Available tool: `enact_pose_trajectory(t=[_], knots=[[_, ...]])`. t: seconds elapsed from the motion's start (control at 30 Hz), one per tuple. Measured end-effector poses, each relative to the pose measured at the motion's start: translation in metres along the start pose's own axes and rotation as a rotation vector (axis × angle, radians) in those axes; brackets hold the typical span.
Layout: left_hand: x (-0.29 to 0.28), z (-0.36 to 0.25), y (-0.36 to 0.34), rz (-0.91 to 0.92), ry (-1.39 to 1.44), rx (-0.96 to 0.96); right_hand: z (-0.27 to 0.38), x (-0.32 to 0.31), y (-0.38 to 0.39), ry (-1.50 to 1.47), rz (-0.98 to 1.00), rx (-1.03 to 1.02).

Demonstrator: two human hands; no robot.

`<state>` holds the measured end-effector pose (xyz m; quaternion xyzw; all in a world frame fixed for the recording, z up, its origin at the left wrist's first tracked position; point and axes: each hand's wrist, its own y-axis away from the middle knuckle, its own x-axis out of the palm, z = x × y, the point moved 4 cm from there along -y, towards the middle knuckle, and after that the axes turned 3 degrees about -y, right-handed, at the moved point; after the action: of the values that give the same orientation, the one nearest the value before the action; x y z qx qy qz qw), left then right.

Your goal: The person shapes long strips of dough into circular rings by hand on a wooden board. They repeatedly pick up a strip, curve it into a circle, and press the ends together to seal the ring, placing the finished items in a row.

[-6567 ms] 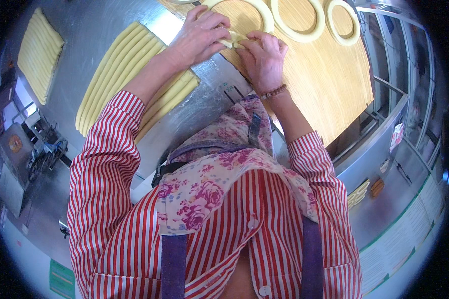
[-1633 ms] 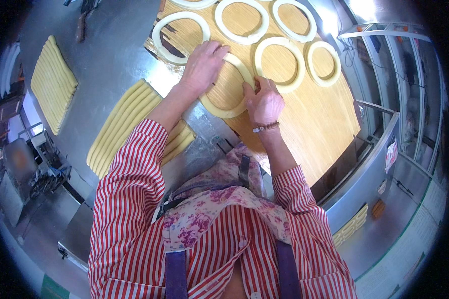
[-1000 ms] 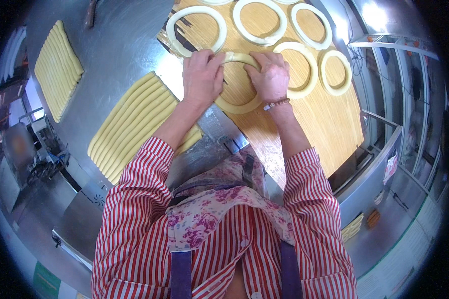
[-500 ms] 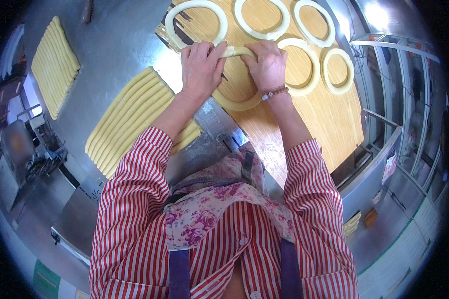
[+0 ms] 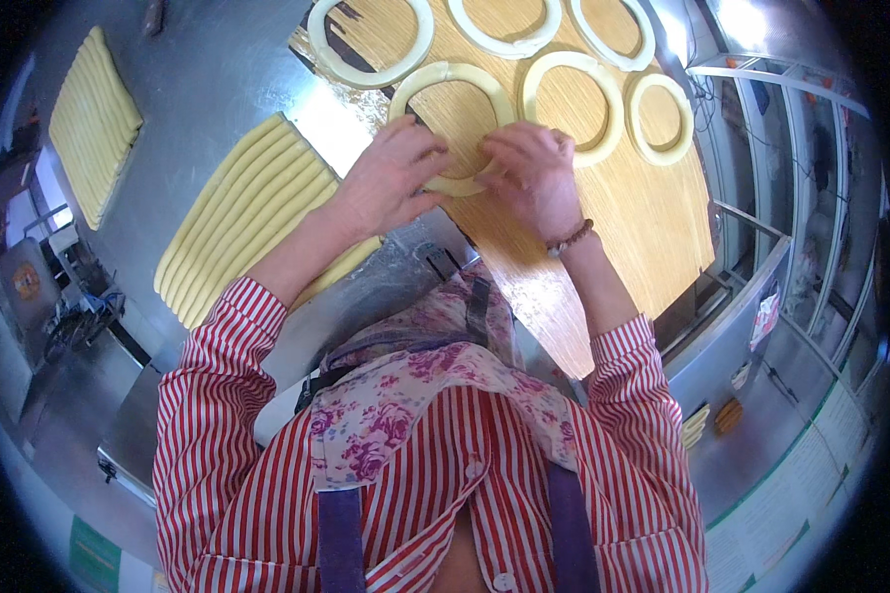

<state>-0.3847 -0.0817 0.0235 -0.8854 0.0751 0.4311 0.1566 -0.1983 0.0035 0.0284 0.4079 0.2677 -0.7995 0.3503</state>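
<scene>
Going L to R: far L on the steel desk [image 5: 218,89] I'm seeing a small batch of pale yellow dough strips [image 5: 94,124], then a bigger batch of strips [image 5: 242,222] lying side by side, smooth, soft-looking, all waiting to be shaped, so plenty is left by my reckoning. Left hand [image 5: 391,188] is pinching the near edge of the dough ring [image 5: 452,124], fingers curled narrow on it. Right hand [image 5: 534,178], beaded bracelet at the wrist, is pressing the same spot from the other side, approx. where the ends are joining. Ring is lying flat on the wooden board [image 5: 623,227], grainy, tan. Four other rings [image 5: 574,104] are sitting done around it; board's R half is bare.
</scene>
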Motion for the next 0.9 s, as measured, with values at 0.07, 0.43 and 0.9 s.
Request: enact_pose_trajectory(t=[0.07, 0.43, 0.9], knots=[[0.003, -0.008, 0.003, 0.136, -0.012, 0.07, 0.007, -0.005, 0.004, 0.022, 0.089, -0.089], [-0.005, -0.01, 0.013, 0.115, -0.182, -0.038, 0.012, -0.003, -0.012, 0.213, 0.048, -0.072], [-0.032, 0.001, 0.079, 0.068, -0.346, -0.125, 0.056, 0.031, -0.002, 0.098, 0.035, -0.171]])
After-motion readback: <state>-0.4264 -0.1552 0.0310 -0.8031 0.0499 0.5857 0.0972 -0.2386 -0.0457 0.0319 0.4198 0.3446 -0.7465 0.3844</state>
